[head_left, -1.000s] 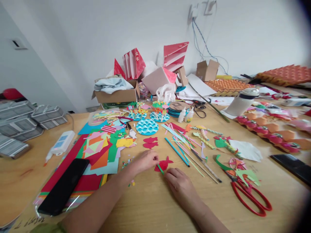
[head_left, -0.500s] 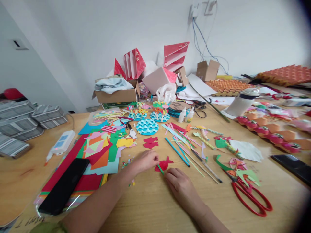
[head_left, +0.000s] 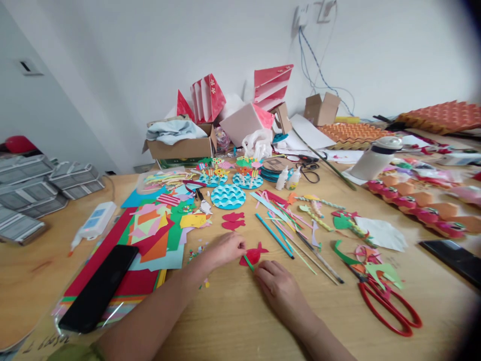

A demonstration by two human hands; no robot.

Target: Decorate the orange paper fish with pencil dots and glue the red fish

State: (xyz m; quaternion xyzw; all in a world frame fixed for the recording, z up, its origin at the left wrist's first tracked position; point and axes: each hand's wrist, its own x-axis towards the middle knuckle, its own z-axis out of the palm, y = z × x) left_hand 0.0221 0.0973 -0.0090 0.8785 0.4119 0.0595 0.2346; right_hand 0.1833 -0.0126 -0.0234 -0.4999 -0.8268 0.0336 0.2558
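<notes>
A red paper fish (head_left: 254, 255) lies flat on the wooden table between my hands, with a thin green strip (head_left: 248, 262) slanting across its left part. My left hand (head_left: 230, 247) pinches the upper end of that strip. The lower end is in the closed fingers of my right hand (head_left: 273, 279), just below the fish. Beyond them lie red fish cutouts (head_left: 233, 220) and a round blue wave-patterned piece (head_left: 228, 196). Two similar blue pieces behind it carry small colourful paper fish.
Coloured paper sheets (head_left: 150, 250) and a black phone (head_left: 98, 288) lie at left. Red-handled scissors (head_left: 391, 306), paper scraps and a second dark phone (head_left: 453, 258) are at right. Paper strips, a blue pen (head_left: 274, 235) and glue bottles (head_left: 287, 178) sit ahead.
</notes>
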